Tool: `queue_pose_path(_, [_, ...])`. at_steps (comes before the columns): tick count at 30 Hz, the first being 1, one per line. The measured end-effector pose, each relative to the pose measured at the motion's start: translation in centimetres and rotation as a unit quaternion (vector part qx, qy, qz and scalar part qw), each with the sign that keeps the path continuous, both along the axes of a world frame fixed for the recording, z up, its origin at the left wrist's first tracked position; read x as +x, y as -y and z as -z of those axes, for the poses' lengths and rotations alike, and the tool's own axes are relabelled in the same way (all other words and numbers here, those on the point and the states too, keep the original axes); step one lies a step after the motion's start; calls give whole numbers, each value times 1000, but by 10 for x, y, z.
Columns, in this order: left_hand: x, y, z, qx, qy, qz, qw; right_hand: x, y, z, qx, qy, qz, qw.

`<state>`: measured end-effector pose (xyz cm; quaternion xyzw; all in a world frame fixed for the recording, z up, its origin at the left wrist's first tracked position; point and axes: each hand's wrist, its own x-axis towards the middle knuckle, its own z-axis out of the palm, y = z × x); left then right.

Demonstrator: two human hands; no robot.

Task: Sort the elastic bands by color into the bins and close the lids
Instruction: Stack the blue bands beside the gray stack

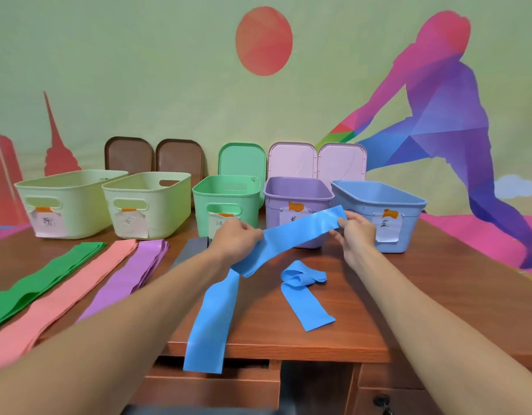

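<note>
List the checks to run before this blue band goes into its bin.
1. Grip: left hand and right hand both hold the blue band: ok.
2. Top of the blue bin open: ok.
3. The lid behind it stands clear of the opening: ok.
4. Band gathered up: not ok, its tail hangs over the table edge.
5. The second blue band lies apart from the held one: ok.
6. Bin floor free of other colours: cannot tell, partly hidden.

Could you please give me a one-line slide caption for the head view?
Left hand and right hand hold a blue band before the open blue bin.
</note>
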<state>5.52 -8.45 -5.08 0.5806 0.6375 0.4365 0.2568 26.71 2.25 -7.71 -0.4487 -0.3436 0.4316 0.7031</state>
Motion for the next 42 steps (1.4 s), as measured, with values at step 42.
queue_pose_path(42, [-86, 88, 41, -234, 146, 94, 957, -174, -22, 48, 30, 570, -74, 818])
